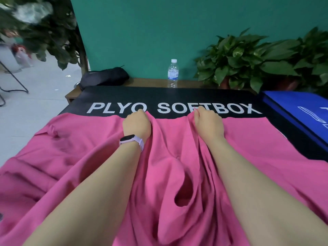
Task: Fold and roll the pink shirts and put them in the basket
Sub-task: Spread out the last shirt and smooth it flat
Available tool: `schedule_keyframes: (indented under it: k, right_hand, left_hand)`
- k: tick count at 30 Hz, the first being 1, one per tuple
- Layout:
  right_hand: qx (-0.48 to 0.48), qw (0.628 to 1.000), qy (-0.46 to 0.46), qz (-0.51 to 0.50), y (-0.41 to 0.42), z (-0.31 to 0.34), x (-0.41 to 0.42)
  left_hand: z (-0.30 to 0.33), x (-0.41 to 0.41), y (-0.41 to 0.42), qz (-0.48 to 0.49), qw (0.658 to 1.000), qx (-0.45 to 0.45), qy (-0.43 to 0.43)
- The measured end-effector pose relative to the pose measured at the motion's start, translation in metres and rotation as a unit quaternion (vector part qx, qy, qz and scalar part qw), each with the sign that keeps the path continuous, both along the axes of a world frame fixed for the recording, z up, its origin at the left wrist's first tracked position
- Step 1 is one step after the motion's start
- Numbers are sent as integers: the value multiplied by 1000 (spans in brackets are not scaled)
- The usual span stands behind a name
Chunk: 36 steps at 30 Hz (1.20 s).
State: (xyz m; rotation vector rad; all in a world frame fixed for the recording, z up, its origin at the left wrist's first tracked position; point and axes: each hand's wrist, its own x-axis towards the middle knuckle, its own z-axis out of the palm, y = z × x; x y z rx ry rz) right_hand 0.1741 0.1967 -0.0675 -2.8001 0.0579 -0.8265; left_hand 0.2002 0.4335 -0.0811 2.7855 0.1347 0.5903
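A pink shirt point(74, 157) lies spread over the black box top point(168, 96), its far hem near the white lettering. My left hand point(137, 125), with a watch on the wrist, grips the far hem with curled fingers. My right hand point(207, 121) grips the same hem a little to the right. Between the two hands the cloth is bunched into long folds running toward me. No basket is in view.
A water bottle point(172, 73) stands on a wooden ledge behind the box, with a dark bag point(106, 77) to its left and potted plants point(248, 59) to its right. A blue padded box point(298, 114) sits at the right. Floor lies to the left.
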Motion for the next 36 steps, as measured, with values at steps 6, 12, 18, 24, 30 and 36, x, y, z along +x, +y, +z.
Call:
schedule_keyframes:
  k: [6, 12, 18, 24, 30, 36]
  right_hand:
    - [21, 1000, 20, 5, 1, -1, -30]
    - [52, 998, 26, 15, 2, -4, -58]
    - [58, 998, 27, 8, 1, -5, -71]
    - [64, 997, 36, 9, -1, -7, -65]
    - [57, 998, 30, 10, -4, -9, -60]
    - [20, 999, 25, -25, -18, -4, -53]
  left_hand:
    - [-2, -38, 11, 5, 1000, 11, -8]
    - [2, -77, 16, 4, 1000, 13, 3]
    - [10, -85, 16, 7, 1000, 9, 20]
    - [45, -56, 28, 85, 995, -43, -36]
    - [28, -26, 24, 83, 996, -18, 34]
    - [16, -16, 32, 123, 990, -2, 72]
